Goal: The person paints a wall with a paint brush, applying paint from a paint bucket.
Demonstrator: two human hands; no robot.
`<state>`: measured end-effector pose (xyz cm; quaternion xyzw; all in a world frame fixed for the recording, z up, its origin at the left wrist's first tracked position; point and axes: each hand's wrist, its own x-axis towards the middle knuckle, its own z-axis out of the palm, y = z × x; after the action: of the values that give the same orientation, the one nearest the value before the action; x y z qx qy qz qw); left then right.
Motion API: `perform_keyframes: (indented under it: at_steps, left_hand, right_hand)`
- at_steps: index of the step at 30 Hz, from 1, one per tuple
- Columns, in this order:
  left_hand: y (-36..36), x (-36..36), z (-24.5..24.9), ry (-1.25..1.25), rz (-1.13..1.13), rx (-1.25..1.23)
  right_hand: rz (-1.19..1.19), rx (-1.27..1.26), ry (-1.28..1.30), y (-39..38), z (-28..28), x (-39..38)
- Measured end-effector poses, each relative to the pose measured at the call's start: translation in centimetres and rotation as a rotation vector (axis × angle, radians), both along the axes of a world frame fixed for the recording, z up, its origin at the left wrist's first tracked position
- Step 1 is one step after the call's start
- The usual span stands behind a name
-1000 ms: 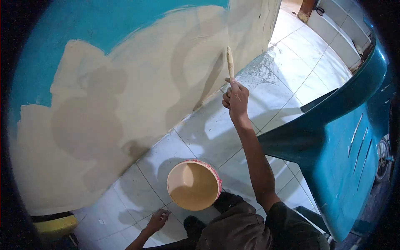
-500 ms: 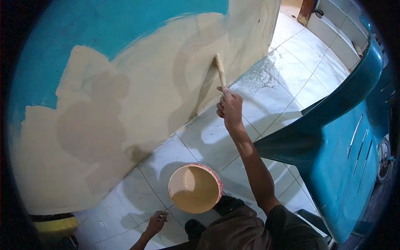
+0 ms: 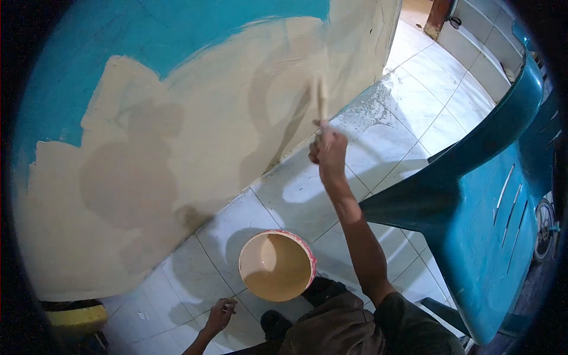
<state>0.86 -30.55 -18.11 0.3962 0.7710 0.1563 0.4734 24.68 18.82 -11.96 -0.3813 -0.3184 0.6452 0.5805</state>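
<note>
My right hand (image 3: 331,151) is closed around the lower end of a paintbrush (image 3: 323,106), with the thumb along its handle. The brush points up at the cream-painted part of the wall (image 3: 219,148), and its far end is smeared by motion. Dried paint marks the back of this hand. Low down, my left hand (image 3: 221,315) hangs beside the bucket, fingers loosely bent and nothing visible in them. Between my arms, a round paint bucket (image 3: 253,251) with a red-stained rim stands on the tiles, cream paint inside.
Blue paint (image 3: 195,29) covers the upper wall. To my right stands a teal plastic chair (image 3: 473,225) close by my arm. White floor tiles (image 3: 296,207) run along the wall's foot, paint-smeared near its corner. A yellow object (image 3: 77,316) sits at lower left.
The paintbrush has swung slightly to the right across the wall, my right hand turning with it. My left hand and the bucket stay almost in place.
</note>
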Motion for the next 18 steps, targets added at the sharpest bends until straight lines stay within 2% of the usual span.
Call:
perform_keyframes:
  at_steps: [3, 6, 8, 10, 11, 13, 16, 17, 18]
  left_hand:
    - [0.1, 0.1, 0.4, 0.001, -0.011, 0.009]
    - [-0.8, -0.4, -0.3, -0.034, 0.006, 0.002]
    - [-1.1, -0.7, -1.1, -0.045, 0.018, -0.004]
    - [-1.2, -0.7, -1.4, -0.05, 0.032, -0.016]
    - [-0.9, -0.5, -1.2, -0.055, 0.027, 0.006]
    - [-0.1, -0.2, -0.5, -0.054, 0.03, 0.029]
    - [0.0, -0.1, 0.0, 0.014, -0.015, 0.05]
    - [-0.3, -0.4, -0.5, 0.013, 0.005, 0.002]
    - [-0.5, -0.4, -0.7, 0.011, 0.023, -0.045]
  right_hand:
    - [-0.053, 0.017, 0.066, 2.5, 0.1, 0.5]
    - [-0.004, 0.002, -0.106, 2.3, -1.0, -1.4]
    - [0.022, 0.12, -0.297, -0.1, -3.0, -3.3]
    - [0.169, 0.08, -0.418, -3.9, -0.6, -3.5]
    - [0.173, 0.074, -0.413, -5.4, 0.2, -3.1]
    - [0.386, 0.053, -0.374, -7.2, 1.2, -2.5]
    - [0.288, -0.015, -0.294, -6.7, 1.0, -1.8]
    - [0.272, -0.124, -0.128, -6.1, 2.0, -1.1]
    - [0.28, -0.122, -0.129, -5.5, 2.5, -1.0]
